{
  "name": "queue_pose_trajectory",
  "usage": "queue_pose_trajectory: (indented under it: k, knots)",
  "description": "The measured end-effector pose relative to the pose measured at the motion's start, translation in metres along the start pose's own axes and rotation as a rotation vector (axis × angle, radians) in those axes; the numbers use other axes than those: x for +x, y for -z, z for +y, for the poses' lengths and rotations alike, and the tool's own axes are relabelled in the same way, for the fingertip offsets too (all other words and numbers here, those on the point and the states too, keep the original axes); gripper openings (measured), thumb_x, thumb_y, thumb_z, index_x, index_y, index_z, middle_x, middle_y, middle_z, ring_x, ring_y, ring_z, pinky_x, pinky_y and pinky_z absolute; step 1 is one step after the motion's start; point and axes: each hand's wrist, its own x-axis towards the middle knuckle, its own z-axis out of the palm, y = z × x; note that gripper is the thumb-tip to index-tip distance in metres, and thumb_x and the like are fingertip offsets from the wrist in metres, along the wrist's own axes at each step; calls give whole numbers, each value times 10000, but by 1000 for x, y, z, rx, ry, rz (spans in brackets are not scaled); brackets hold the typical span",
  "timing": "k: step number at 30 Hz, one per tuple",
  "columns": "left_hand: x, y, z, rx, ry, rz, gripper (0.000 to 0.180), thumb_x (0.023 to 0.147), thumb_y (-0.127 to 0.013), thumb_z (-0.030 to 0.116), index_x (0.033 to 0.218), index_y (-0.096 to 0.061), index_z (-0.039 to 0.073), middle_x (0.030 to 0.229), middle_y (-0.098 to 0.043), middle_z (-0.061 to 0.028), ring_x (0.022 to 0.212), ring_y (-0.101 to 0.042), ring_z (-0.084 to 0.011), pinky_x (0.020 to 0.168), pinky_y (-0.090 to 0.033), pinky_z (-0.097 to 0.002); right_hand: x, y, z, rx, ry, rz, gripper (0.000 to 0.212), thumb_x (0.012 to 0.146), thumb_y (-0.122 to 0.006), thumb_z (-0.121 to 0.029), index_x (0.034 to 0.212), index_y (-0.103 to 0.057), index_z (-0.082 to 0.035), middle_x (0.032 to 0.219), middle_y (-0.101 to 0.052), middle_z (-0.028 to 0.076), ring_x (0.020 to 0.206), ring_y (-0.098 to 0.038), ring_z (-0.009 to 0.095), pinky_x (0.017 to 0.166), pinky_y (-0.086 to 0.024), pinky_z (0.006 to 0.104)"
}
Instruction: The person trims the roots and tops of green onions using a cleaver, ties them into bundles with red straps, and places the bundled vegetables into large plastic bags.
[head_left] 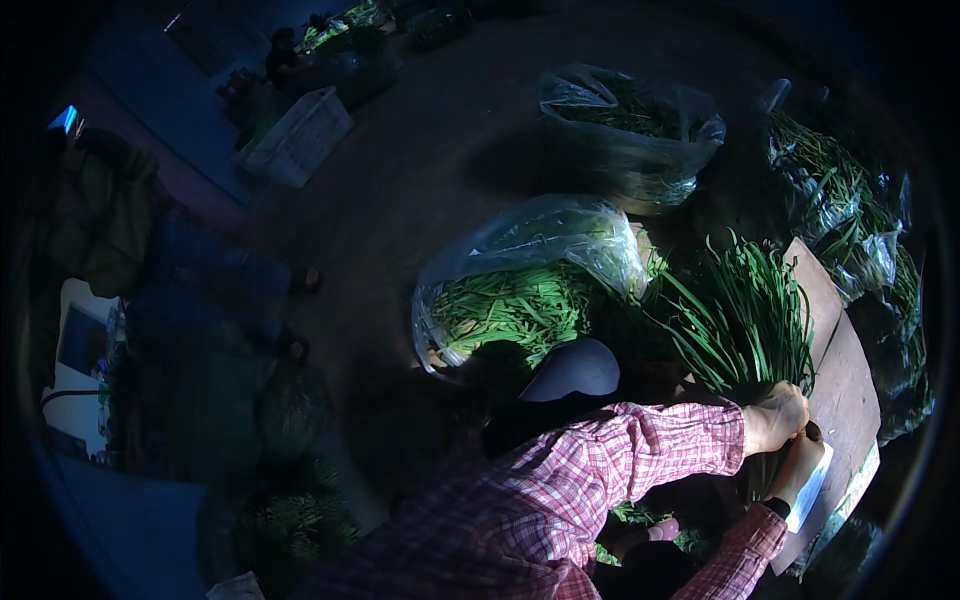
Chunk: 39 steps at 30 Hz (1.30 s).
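A thick bunch of long, chive-like greens lies across a brown board, its leafy tips fanning away from me. My left hand is closed round the lower part of the bunch. Just nearer, and almost touching it, my right hand is wrapped round the handle of a knife. The broad, bright knife blade shows beside that hand, over the board. My fingers partly cover the stalk ends and the handle.
A clear plastic bag holding cut green pieces stands left of the bunch. Farther back are another bag of greens and heaped greens at right. A pale crate and a seated person are at far left; another person stands nearer.
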Motion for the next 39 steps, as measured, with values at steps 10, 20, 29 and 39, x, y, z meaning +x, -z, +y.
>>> queue_pose_trajectory:
  k: [10, 20, 29, 39]
  knots:
    - [7, 69, 31, -540, 406, -267, 107, 955, -614, 105, 873, -603, 38, 673, -646, -64, 423, -556, -132, 383, -386, -292, -19, -18, -53, -259, -49, 154, 258, 888, -710, -205, 1016, -749, 15, 899, -754, 164, 811, -713, 225, 756, -533, 326]
    - [-6, 54, 41, -93, 249, -313, 171, 951, -656, 154, 832, -634, 32, 684, -631, -54, 492, -537, -116, 472, -422, -304, -23, -7, -27, 10, -68, 256, 244, 813, -748, -152, 948, -749, 52, 798, -740, 182, 702, -712, 210, 681, -541, 318]
    - [6, 75, 27, -578, 500, -318, 100, 962, -632, 84, 932, -585, 1, 677, -592, -30, 460, -426, -72, 401, -295, -244, -19, -15, -21, -136, 14, 340, 217, 783, -776, -180, 885, -751, 10, 809, -714, 188, 767, -708, 323, 716, -546, 378]
    - [3, 56, 28, -515, 356, -411, 557, 868, -570, -136, 1395, -494, 27, 1135, -686, -83, 934, -670, -130, 594, -507, -218, -70, 4, -53, -246, 315, 262, 133, 801, -780, -180, 803, -757, -49, 765, -685, 125, 766, -673, 329, 732, -523, 431]
